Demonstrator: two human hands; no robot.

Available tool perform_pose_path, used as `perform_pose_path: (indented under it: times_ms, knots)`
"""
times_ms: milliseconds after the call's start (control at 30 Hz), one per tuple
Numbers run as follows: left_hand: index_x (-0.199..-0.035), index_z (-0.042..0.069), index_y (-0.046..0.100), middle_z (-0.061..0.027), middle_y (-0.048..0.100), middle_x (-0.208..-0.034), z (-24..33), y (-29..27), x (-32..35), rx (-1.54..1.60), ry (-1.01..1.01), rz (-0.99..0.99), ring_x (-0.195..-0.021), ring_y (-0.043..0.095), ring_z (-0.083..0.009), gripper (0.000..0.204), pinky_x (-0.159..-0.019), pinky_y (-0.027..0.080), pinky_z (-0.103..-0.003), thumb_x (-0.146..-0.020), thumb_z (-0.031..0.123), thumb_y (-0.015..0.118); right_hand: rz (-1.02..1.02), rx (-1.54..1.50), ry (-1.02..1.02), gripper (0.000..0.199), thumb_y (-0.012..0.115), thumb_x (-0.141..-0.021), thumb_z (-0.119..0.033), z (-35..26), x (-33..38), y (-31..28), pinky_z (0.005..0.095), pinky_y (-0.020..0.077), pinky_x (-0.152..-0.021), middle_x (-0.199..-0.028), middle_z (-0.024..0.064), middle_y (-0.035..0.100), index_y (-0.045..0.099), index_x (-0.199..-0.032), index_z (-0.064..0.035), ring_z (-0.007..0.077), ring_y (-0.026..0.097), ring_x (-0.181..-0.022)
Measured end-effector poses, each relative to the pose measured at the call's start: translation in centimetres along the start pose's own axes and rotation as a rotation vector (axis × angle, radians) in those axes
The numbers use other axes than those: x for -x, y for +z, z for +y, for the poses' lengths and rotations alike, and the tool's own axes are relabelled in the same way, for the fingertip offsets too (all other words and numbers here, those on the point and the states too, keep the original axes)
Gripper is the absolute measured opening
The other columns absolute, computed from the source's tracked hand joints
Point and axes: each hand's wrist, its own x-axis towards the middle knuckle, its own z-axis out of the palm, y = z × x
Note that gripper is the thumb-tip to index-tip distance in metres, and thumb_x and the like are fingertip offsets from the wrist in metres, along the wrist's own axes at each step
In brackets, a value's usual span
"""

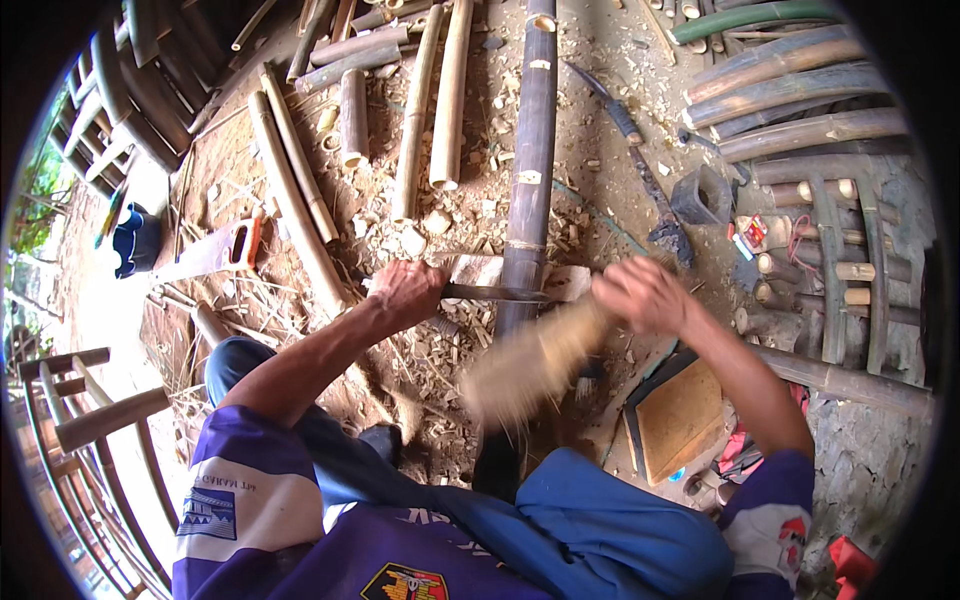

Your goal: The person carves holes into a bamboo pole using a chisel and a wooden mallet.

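Note:
A dark bamboo pole [530, 170] runs lengthwise in front of me, with pale cut notches along its top. My left hand [408, 292] is closed round a chisel [490, 292], whose narrow dark blade lies across the pole. On the other side, my right hand [645, 295] grips a wooden mallet [540, 365]. Its thick pale head is smeared by motion and points down toward my left, just nearer to me than the blade. Behind the chisel and the pole shows a pale wooden block [570, 283], partly hidden.
Wood chips cover the ground. A handsaw [215, 250] and a blue container [137, 240] are at left. Cut bamboo lengths [452, 100] lie beyond; a long-handled blade [655, 190] rests right of the pole. Thick bamboo pieces [790, 80] and a bamboo frame [830, 270] stand at right.

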Motion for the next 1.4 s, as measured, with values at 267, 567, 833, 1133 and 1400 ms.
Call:
perform_pose_path:
  times_ms: [267, 567, 833, 1133, 1400]
  knots:
    - [-0.099, 0.012, 0.058, -0.0089, 0.062, -0.068, -0.4, 0.4, 0.2, 0.035, 0.009, 0.028, -0.055, 0.061, -0.0223, 0.017, -0.048, 0.049, -0.041, -0.100, 0.016, 0.042, 0.000, -0.037, -0.119, 0.050, 0.080, -0.067, -0.026, -0.6, -2.2, -0.8, 0.0349, 0.0575, -0.070, -0.093, 0.0103, 0.062, 0.053, -0.103, -0.0039, 0.0246, 0.066, -0.084]
    - [-0.110, 0.016, 0.058, -0.0153, 0.067, -0.085, -0.4, -0.1, 0.4, 0.023, -0.018, -0.013, -0.069, 0.066, -0.0303, 0.026, -0.058, 0.051, -0.046, -0.099, 0.021, 0.036, 0.041, -0.072, -0.132, 0.051, 0.078, -0.070, -0.024, -1.1, -2.4, -1.0, 0.0389, 0.0556, -0.071, -0.091, 0.0114, 0.063, 0.052, -0.108, -0.0038, 0.0263, 0.066, -0.086]
    - [-0.117, 0.014, 0.049, -0.0175, 0.066, -0.080, 0.1, -1.2, 0.3, 0.078, -0.075, -0.098, -0.069, 0.067, -0.0294, 0.023, -0.060, 0.051, -0.047, -0.101, 0.022, 0.035, -0.151, -0.103, 0.022, 0.037, 0.078, -0.070, -0.019, 0.1, -2.3, -1.4, 0.0392, 0.0561, -0.071, -0.092, 0.0124, 0.066, 0.056, -0.096, -0.0057, 0.0276, 0.068, -0.087]
    - [-0.120, 0.011, 0.046, -0.0202, 0.066, -0.101, -0.6, -0.4, -0.8, 0.117, -0.104, -0.118, -0.075, 0.067, -0.0335, 0.024, -0.063, 0.053, -0.048, -0.102, 0.024, 0.036, -0.116, -0.048, 0.067, 0.039, 0.074, -0.072, -0.021, 1.3, -1.0, -0.1, 0.0363, 0.0552, -0.076, -0.095, 0.0114, 0.063, 0.056, -0.103, -0.0037, 0.0245, 0.065, -0.092]
    - [-0.115, 0.010, 0.050, -0.0211, 0.064, -0.104, -0.6, -0.2, -0.9, 0.151, -0.106, -0.032, -0.080, 0.067, -0.0375, 0.021, -0.067, 0.054, -0.050, -0.095, 0.018, 0.048, -0.131, -0.014, 0.173, 0.054, 0.081, -0.057, -0.013, 1.6, -1.4, -0.2, 0.0403, 0.0540, -0.077, -0.090, 0.0100, 0.061, 0.055, -0.104, -0.0060, 0.0262, 0.064, -0.087]
